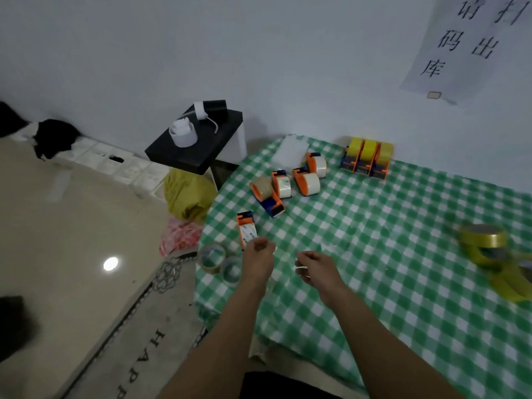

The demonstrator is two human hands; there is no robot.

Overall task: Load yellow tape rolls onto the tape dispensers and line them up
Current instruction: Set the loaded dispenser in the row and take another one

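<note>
left hand and right hand hover beside clear tape rolls, dispensers beyond.

Dim bluish light, floor glare, soft blur, wide-angle bending

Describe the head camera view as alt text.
A person's left hand and right hand, fingers curled, hover over a green-checked tablecloth. Three yellow-tape dispensers stand in a row at the far edge; a loose yellow tape roll lies right.
</note>
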